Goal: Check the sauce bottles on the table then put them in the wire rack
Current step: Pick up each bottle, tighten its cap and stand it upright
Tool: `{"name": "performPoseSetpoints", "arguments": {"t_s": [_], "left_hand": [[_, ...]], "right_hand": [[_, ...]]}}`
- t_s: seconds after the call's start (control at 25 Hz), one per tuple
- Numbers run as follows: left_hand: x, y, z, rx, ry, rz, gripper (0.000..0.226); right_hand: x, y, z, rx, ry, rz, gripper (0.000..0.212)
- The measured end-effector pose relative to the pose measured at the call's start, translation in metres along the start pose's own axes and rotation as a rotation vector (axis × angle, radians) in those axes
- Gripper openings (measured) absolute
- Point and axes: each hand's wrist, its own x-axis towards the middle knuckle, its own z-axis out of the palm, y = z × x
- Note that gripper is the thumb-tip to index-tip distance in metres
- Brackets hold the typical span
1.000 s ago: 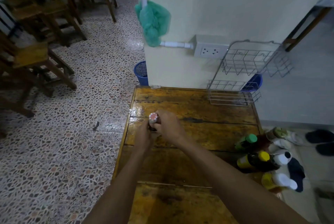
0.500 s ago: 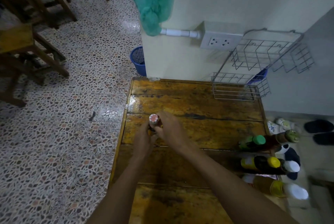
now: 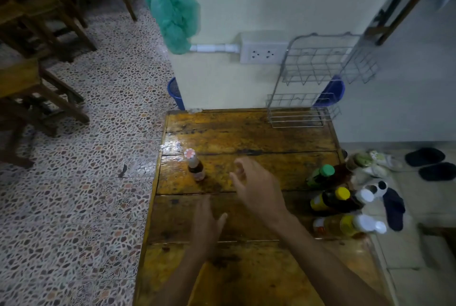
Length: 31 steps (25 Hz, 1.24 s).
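small bottle (image 3: pixel 195 166) released, upright on counter (image 3: pixel 259 133) | both grips wide, empty, now withdrawn | wire rack (image 3: pixel 318 81) unfilled, beyond bottle

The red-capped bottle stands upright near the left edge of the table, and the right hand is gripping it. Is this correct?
Not quite. The red-capped bottle does stand upright near the left edge of the table, but the right hand is not gripping it: the head view shows that hand open and apart from the bottle.
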Motion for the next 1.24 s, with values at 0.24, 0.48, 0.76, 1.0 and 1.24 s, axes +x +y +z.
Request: {"name": "performPoseSetpoints", "arguments": {"t_s": [0.24, 0.48, 0.76, 1.0, 1.24], "left_hand": [[-0.051, 0.109, 0.079, -0.107, -0.251, 0.246, 0.071], [-0.071, 0.19, 0.149, -0.186, -0.333, 0.353, 0.088], [-0.088, 0.209, 0.162, -0.297, -0.165, 0.389, 0.048], [-0.116, 0.181, 0.098, -0.461, -0.126, 0.472, 0.047], [-0.113, 0.146, 0.053, -0.263, -0.121, 0.299, 0.067]], "right_hand": [[-0.101, 0.076, -0.085, -0.239, 0.162, 0.046, 0.016], [-0.153, 0.142, -0.133, -0.559, 0.249, -0.059, 0.021], [-0.15, 0.179, -0.139, -0.607, 0.047, -0.306, 0.022], [-0.127, 0.144, -0.147, -0.649, 0.164, -0.82, 0.026], [-0.096, 0.125, -0.108, -0.359, -0.009, -0.551, 0.031]]}}
